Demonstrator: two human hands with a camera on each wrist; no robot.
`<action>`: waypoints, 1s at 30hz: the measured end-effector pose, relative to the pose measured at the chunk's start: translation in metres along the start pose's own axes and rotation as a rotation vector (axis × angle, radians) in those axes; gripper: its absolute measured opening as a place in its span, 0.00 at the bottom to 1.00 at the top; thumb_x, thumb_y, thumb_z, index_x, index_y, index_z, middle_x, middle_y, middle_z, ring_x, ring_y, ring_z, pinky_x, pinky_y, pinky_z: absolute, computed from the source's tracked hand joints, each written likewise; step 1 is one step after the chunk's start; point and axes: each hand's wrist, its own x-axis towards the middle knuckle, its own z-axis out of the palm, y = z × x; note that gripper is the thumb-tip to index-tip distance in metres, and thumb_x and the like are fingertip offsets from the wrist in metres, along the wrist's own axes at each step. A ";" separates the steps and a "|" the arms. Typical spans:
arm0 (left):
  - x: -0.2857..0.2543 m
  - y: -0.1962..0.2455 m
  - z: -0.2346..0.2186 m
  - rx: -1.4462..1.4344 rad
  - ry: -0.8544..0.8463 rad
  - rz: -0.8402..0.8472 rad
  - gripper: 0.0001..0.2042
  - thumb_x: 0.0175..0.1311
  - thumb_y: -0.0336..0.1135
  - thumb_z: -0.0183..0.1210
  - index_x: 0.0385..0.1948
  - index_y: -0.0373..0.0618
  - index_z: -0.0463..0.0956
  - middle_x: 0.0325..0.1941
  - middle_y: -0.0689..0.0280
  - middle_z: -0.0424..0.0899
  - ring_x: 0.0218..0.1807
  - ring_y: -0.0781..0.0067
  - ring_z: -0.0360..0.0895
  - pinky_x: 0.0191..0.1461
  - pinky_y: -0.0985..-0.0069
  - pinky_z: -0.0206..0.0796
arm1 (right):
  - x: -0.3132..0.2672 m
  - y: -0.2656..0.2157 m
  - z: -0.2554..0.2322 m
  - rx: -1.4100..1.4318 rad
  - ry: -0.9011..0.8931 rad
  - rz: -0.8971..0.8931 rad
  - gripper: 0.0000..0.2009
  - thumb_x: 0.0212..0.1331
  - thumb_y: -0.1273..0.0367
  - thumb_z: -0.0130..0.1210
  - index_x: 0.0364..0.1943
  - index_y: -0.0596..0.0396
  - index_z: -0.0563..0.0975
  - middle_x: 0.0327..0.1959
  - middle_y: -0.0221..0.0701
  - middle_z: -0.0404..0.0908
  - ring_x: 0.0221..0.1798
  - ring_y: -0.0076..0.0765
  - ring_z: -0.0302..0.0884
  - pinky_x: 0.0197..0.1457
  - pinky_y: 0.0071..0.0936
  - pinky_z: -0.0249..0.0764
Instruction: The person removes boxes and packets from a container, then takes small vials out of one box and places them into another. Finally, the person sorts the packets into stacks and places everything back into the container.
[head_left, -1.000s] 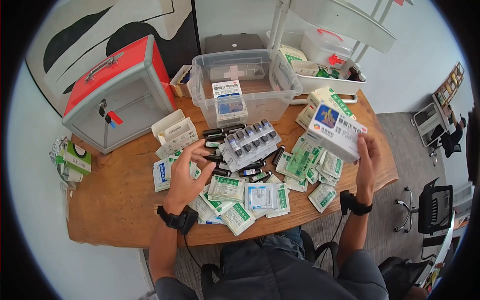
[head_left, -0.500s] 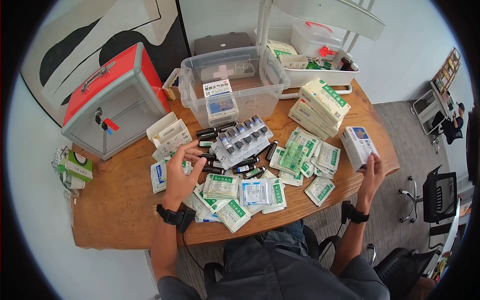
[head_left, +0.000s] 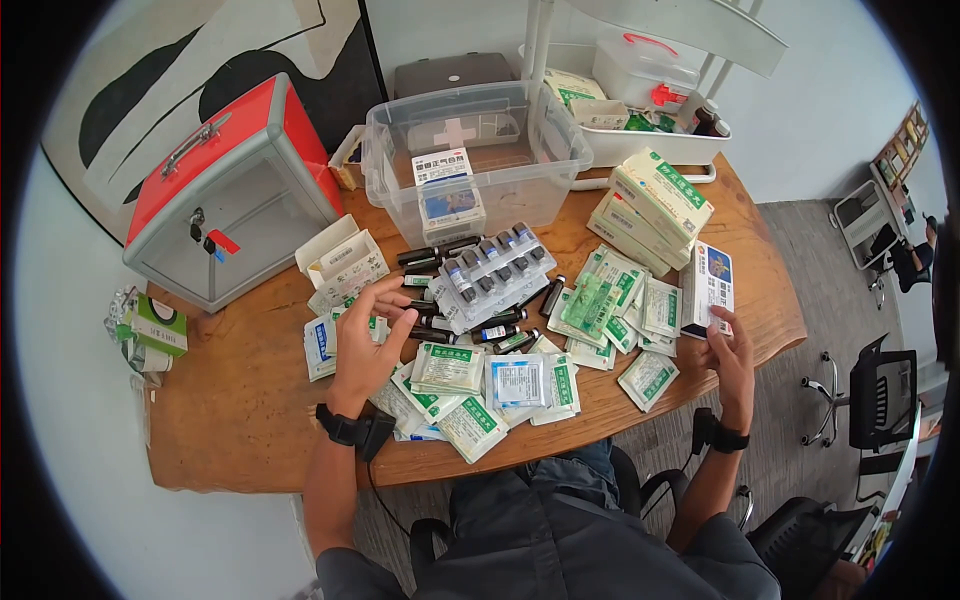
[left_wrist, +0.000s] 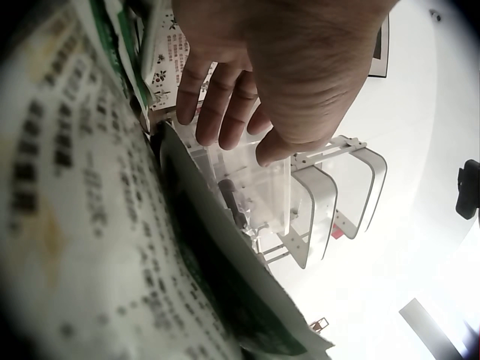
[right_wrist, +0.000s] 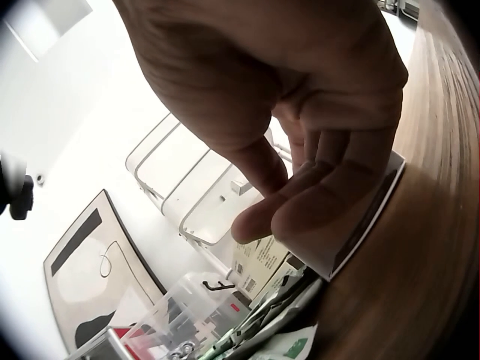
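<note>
In the head view, the right hand [head_left: 732,368] pinches the near edge of a white box [head_left: 708,285] with a blue picture, which lies flat at the table's right side. The right wrist view shows the fingers bent in front of that box [right_wrist: 337,232]. The left hand [head_left: 368,345] hovers over sachets [head_left: 447,368] and dark vials, fingers relaxed and apart, holding nothing. Beyond its fingertips, blister trays of vials [head_left: 492,278] rest on loose vials. In the left wrist view, the hand [left_wrist: 277,82] hangs with its fingers spread beside a close, blurred sachet [left_wrist: 90,195].
Cream-and-green boxes [head_left: 660,205] are stacked beside the white box. Behind stand a clear bin [head_left: 540,190] holding a similar white box, a white rack tray [head_left: 650,150], and a red-and-grey case [head_left: 240,200] at left. An opened carton [head_left: 342,262] lies near the case.
The right hand has moved the white box outward to the right and down onto the table beside the stack. The left hand has stayed nearly in place above the sachets.
</note>
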 end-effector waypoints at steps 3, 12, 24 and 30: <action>0.000 0.001 0.000 0.002 0.002 0.004 0.20 0.70 0.29 0.66 0.62 0.39 0.77 0.47 0.59 0.89 0.47 0.71 0.84 0.56 0.70 0.75 | -0.017 -0.018 0.007 -0.134 0.079 -0.074 0.13 0.77 0.70 0.57 0.59 0.61 0.79 0.23 0.26 0.79 0.25 0.19 0.77 0.33 0.19 0.76; 0.001 0.000 0.002 0.026 0.022 0.048 0.19 0.68 0.30 0.68 0.59 0.37 0.79 0.46 0.57 0.90 0.44 0.69 0.86 0.50 0.70 0.78 | -0.046 -0.016 0.049 -0.831 -0.228 -0.173 0.27 0.51 0.63 0.79 0.49 0.64 0.78 0.26 0.42 0.84 0.31 0.47 0.86 0.37 0.39 0.79; -0.001 0.002 0.001 0.030 -0.002 0.031 0.19 0.69 0.28 0.67 0.60 0.39 0.78 0.46 0.59 0.89 0.45 0.70 0.86 0.54 0.70 0.77 | -0.040 -0.019 0.121 -0.601 -0.211 -0.298 0.20 0.55 0.75 0.75 0.49 0.63 0.78 0.38 0.42 0.84 0.31 0.37 0.87 0.34 0.30 0.81; -0.002 0.005 0.000 0.030 0.007 0.045 0.19 0.68 0.28 0.67 0.59 0.38 0.79 0.46 0.59 0.90 0.45 0.70 0.86 0.53 0.70 0.77 | -0.039 -0.053 0.129 -0.585 -0.261 -0.144 0.18 0.56 0.73 0.74 0.49 0.61 0.80 0.44 0.44 0.84 0.40 0.46 0.88 0.44 0.40 0.84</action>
